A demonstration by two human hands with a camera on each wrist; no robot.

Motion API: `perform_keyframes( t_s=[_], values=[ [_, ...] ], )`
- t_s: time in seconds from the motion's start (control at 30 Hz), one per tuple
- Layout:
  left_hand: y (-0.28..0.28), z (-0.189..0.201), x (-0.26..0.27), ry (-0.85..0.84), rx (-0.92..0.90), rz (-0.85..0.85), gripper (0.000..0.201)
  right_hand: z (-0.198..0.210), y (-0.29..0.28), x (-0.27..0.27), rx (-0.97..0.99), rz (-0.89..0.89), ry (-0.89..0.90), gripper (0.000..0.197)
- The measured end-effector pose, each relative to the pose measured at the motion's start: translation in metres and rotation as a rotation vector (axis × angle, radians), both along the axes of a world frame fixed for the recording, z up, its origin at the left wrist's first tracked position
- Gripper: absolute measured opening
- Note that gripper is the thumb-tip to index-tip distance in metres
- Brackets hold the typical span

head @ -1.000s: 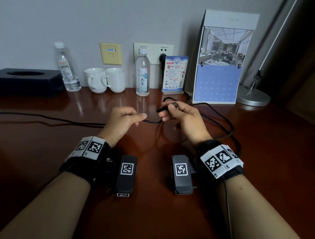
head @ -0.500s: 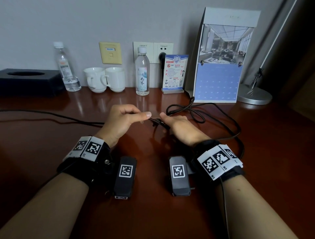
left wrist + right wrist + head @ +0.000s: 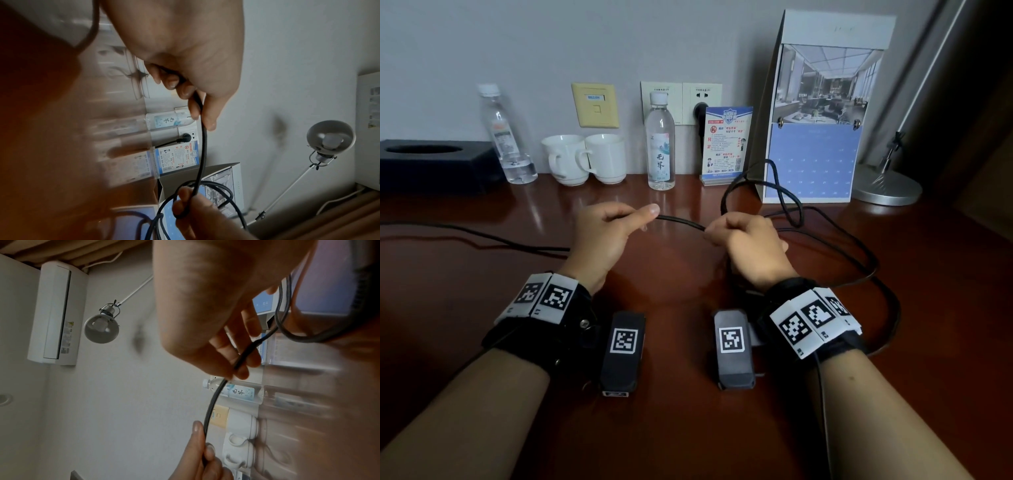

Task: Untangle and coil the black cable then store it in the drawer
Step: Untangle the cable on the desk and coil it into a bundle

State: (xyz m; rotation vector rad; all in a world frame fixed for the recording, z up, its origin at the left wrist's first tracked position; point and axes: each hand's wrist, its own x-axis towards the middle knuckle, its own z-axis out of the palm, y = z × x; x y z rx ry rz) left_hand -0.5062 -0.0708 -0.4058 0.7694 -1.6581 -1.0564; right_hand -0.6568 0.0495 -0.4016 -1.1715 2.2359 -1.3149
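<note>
Vanishing inside right hand (image 3: pixel 748 245): cable (image 3: pixel 681 222)

Bare desk (image 3: pixel 678 428) lay open toward 6 o'clock. Toward 12 o'clock two cups (image 3: pixel 585 159), a bottle (image 3: pixel 661 147) and a calendar (image 3: pixel 815 150) blocked the way; cable loops (image 3: pixel 859 253) lay at 3 o'clock.

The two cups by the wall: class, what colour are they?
White. The cups show best in the head view, standing side by side on the desk.
</note>
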Motion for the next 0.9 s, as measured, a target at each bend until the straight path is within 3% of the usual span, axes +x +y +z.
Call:
perform_keyframes(
  t_s=[0.03, 0.07, 0.2, 0.33, 0.47, 0.6, 0.7, 0.8, 0.9],
  values=[
    [-0.001, 0.000, 0.001, 0.007, 0.004, 0.019, 0.029, -0.001, 0.000, 0.000, 0.063, -0.001, 0.033, 0.005],
    [-0.001, 0.000, 0.001, 0.013, 0.007, 0.031, 0.029, -0.003, 0.001, 0.000, 0.136, 0.013, 0.061, 0.007],
    [-0.003, 0.000, 0.002, 0.050, 0.026, 0.070, 0.028, -0.002, 0.005, -0.001, 0.327, 0.051, 0.148, 0.055],
    [-0.008, 0.001, 0.003, 0.120, 0.075, 0.116, 0.031, -0.005, 0.003, -0.011, 0.290, -0.103, 0.141, 0.069],
    [-0.010, -0.001, 0.002, 0.073, 0.076, 0.148, 0.030, -0.007, 0.006, -0.018, 0.079, -0.251, 0.099, 0.055],
    [-0.008, -0.002, 0.001, 0.009, 0.058, 0.132, 0.027, -0.007, -0.002, -0.010, -0.205, -0.154, 0.029, 0.008],
    [-0.006, -0.002, 0.000, -0.009, 0.044, 0.122, 0.026, -0.003, -0.004, 0.000, -0.421, -0.100, 0.040, 0.014],
    [-0.005, -0.004, -0.001, -0.011, 0.058, 0.093, 0.026, 0.003, 0.001, -0.001, -0.603, -0.269, 0.237, 0.007],
    [-0.005, -0.004, -0.001, 0.002, 0.065, 0.079, 0.027, 0.003, 0.002, -0.009, -0.531, -0.292, 0.275, 0.023]
  ],
)
